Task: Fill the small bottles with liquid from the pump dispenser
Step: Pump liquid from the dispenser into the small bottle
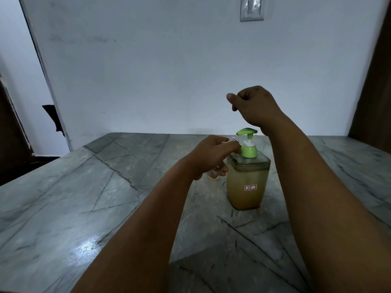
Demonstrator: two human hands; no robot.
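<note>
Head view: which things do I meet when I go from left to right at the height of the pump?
Bare counter → left hand holding a small bottle → green pump on the dispenser → right forearm. The right hand hangs above the pump.

The grey stone counter (88,187) lay bare across its whole left half and along the near edge, leaving wide room for a hand there. The pump dispenser (248,178) stood right of centre, the only tall thing in the way. The left hand (209,154) crowded its left side, curled around a small bottle (215,173) just beside it. The right hand (252,104) hung loosely fisted above the pump head, with open air between. Behind, the wall (169,70) closed off the counter's far edge.
</note>
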